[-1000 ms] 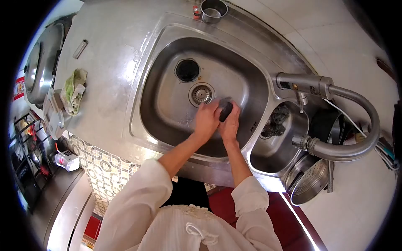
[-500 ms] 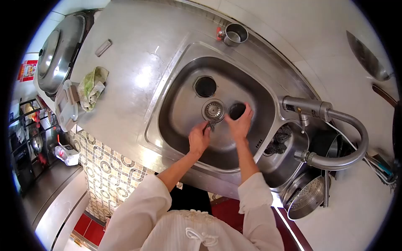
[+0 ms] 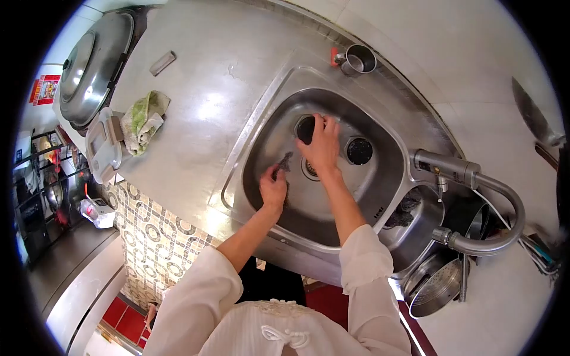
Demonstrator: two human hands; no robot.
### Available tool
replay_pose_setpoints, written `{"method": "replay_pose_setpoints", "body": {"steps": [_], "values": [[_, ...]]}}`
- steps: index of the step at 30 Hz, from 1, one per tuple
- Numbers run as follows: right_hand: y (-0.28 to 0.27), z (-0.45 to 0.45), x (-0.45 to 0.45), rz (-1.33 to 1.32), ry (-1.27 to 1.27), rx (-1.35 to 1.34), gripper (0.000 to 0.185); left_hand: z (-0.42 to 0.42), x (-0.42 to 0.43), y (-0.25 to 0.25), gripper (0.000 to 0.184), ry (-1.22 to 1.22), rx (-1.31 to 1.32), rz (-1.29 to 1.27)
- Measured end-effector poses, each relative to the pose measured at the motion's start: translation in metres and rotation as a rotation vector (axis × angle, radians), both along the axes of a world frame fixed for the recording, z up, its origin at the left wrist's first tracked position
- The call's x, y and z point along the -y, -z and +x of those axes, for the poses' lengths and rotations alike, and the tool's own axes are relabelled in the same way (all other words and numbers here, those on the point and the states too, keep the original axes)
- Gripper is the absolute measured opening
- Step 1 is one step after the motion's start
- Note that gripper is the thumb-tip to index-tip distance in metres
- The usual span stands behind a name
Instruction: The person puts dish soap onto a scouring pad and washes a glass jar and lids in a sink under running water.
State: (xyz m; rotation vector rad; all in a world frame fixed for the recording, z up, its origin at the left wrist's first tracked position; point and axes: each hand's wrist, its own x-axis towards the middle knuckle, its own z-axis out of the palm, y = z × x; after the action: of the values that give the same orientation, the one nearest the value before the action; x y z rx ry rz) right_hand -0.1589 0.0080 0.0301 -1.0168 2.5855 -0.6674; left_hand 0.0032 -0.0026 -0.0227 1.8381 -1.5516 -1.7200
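Inside the steel sink (image 3: pixel 279 118), my right hand (image 3: pixel 321 147) grips a small dark round cup-like piece (image 3: pixel 306 129) with a pale faceted rim. Its exact kind is hard to tell. A similar dark round piece (image 3: pixel 359 151) sits on the sink floor to the right of that hand. My left hand (image 3: pixel 274 191) is closed on a grey mesh-like scrubber (image 3: pixel 286 159), which pokes out past the fingers. Between the hands lies the drain strainer (image 3: pixel 309 168), partly covered by my right hand.
A metal mug (image 3: pixel 360 60) stands behind the sink. The faucet (image 3: pixel 448 166) arches over a smaller basin holding a dark wad (image 3: pixel 404 210). On the left counter lie a green-white cloth (image 3: pixel 144 123), a plastic lid (image 3: pixel 104 148) and a lidded pan (image 3: pixel 95 68). A steamer pot (image 3: pixel 439 288) stands right.
My right hand has let go of one dark round piece, leaving it on the right, and moved left and back onto the other. My left hand still holds the scrubber. The view has shifted slightly.
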Motion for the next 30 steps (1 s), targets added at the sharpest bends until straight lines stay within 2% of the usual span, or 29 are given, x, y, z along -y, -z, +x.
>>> {"method": "replay_pose_setpoints", "body": {"steps": [2,4,5,8,9,10,12,14,16,18,20,22,23,26,27,28,30], "values": [[-0.002,0.002,-0.001,0.059,0.008,0.028,0.067,-0.001,0.008,-0.012,0.03,-0.035,-0.032,0.106],[0.007,0.005,-0.014,-0.002,0.017,-0.045,0.068,-0.002,0.017,-0.015,0.03,-0.059,-0.104,0.07],[0.01,0.009,-0.024,0.004,0.024,-0.051,0.068,0.001,0.017,0.002,0.028,-0.062,-0.109,-0.077],[0.012,0.034,-0.064,-0.035,0.107,-0.072,0.07,-0.008,0.026,-0.037,0.027,0.015,-0.176,-0.058],[0.01,0.042,-0.078,-0.065,0.172,-0.03,0.07,-0.008,0.021,-0.021,0.027,0.022,-0.179,-0.139],[0.009,0.05,-0.093,-0.094,0.241,0.013,0.071,-0.011,0.018,-0.028,0.027,0.031,-0.182,-0.13],[0.01,0.064,-0.118,-0.048,0.297,0.0,0.071,-0.021,0.007,-0.043,0.024,0.239,-0.179,-0.239],[0.013,0.072,-0.137,-0.003,0.352,-0.01,0.072,-0.03,-0.008,-0.05,0.023,0.288,-0.231,-0.2],[0.011,0.077,-0.148,0.008,0.426,-0.041,0.071,-0.037,-0.024,-0.054,0.026,0.49,-0.261,-0.363],[0.013,0.071,-0.156,-0.003,0.468,-0.093,0.071,-0.04,-0.035,-0.049,0.027,0.543,-0.25,-0.369],[0.015,0.061,-0.162,-0.018,0.504,-0.14,0.07,-0.041,-0.044,-0.026,0.026,0.315,-0.362,-0.267],[0.012,0.047,-0.164,-0.003,0.588,-0.169,0.067,-0.038,-0.036,-0.034,0.025,0.253,-0.307,-0.201],[0.009,0.042,-0.165,-0.023,0.541,-0.183,0.066,-0.036,-0.031,-0.038,0.024,0.186,-0.255,-0.132],[0.001,0.039,-0.154,-0.097,0.401,-0.169,0.065,-0.022,-0.016,-0.031,0.024,0.147,-0.235,-0.192],[-0.001,0.04,-0.145,-0.104,0.349,-0.173,0.066,-0.022,-0.012,-0.044,0.025,0.107,-0.197,-0.062],[-0.005,0.04,-0.133,-0.11,0.345,-0.175,0.066,-0.02,-0.011,-0.041,0.025,0.103,-0.2,-0.068],[-0.01,0.041,-0.105,-0.089,0.291,-0.051,0.067,-0.013,-0.005,-0.037,0.026,0.085,-0.187,-0.105]]}}
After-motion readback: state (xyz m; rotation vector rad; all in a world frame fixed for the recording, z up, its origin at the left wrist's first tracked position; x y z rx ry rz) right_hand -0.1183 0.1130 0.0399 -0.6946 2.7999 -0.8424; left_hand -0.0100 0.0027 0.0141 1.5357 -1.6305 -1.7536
